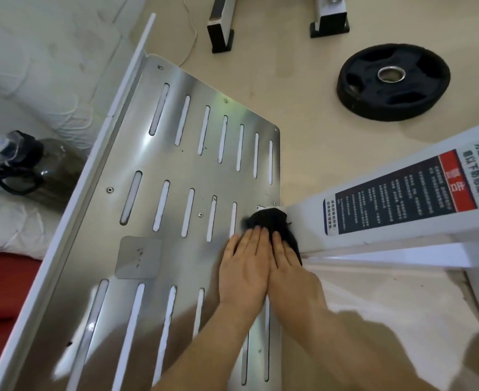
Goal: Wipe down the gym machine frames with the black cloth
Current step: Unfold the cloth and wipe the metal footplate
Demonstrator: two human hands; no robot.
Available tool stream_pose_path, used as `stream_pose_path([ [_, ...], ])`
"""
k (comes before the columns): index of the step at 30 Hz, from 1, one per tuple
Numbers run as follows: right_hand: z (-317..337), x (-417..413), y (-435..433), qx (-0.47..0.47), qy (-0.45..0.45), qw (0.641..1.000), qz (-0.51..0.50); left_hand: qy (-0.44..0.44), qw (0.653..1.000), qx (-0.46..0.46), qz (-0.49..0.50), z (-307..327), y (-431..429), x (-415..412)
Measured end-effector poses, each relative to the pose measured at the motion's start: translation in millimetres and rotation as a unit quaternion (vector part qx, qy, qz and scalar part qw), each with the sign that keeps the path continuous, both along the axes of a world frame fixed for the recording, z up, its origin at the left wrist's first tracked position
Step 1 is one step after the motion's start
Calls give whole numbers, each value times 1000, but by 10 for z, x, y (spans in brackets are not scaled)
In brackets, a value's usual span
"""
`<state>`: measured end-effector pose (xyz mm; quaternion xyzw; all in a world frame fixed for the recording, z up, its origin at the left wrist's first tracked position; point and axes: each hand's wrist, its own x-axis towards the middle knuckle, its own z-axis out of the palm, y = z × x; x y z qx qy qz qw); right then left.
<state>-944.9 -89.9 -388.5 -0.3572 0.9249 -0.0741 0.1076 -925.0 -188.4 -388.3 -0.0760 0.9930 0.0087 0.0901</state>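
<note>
A slotted steel footplate [193, 170] of the gym machine fills the middle of the view, with a white frame beam [311, 230] meeting its right edge. The black cloth [272, 222] is bunched at that joint. My left hand [246, 263] and my right hand [286, 266] lie flat side by side on the plate, fingers together, pressing on the cloth's near part. The cloth's lower portion is hidden under my right fingers.
A warning label [402, 193] covers the white beam. A black weight plate [393, 80] lies on the floor at upper right. A dark water bottle [35, 167] rests at left beside white padding. Two black-footed frame legs [221, 26] stand at the top.
</note>
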Motion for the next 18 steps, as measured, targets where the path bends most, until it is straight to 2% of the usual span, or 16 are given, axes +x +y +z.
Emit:
stream_pose_path([
  [3, -164, 261, 239, -78, -63, 994, -34, -3, 999, 41, 15, 14, 217, 365],
  [5, -205, 310, 416, -69, -101, 991, -47, -25, 998, 55, 16, 53, 340, 480],
  [9, -184, 96, 658, -82, -19, 996, -13, 31, 993, 85, 76, 48, 422, 391],
  [11, -121, 64, 659, -63, -26, 998, -19, 16, 992, 87, 94, 56, 395, 275],
  [14, -22, 151, 437, -13, -69, 997, -17, -14, 996, 73, 42, 46, 271, 136],
  [16, 53, 140, 306, -36, -53, 998, -14, 6, 989, 146, 33, 103, 118, 52],
  [18, 122, 47, 232, -54, -26, 998, -14, 55, 960, 252, 105, 223, -86, -98],
])
